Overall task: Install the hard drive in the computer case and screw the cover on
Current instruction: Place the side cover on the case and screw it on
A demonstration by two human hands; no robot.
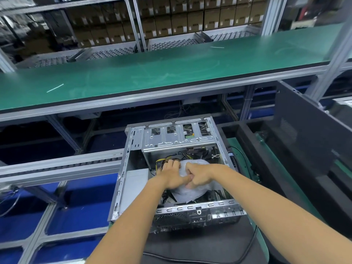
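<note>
Both hands, left hand (171, 176) and right hand (198, 178), clutch the crumpled white plastic bag (192, 189) inside the open grey metal computer case (122, 180); silver drive cage (177, 138) lies just beyond.

Bright, even light falls from overhead, and my forearms look evenly lit with hardly any shadow. The green shelf (171, 69) carries a soft pale sheen. The wide lens bows its front edge and leans the posts at the right. The far boxes (190, 20) and the top corners smear with blur; under the shelf it is dim.
</note>
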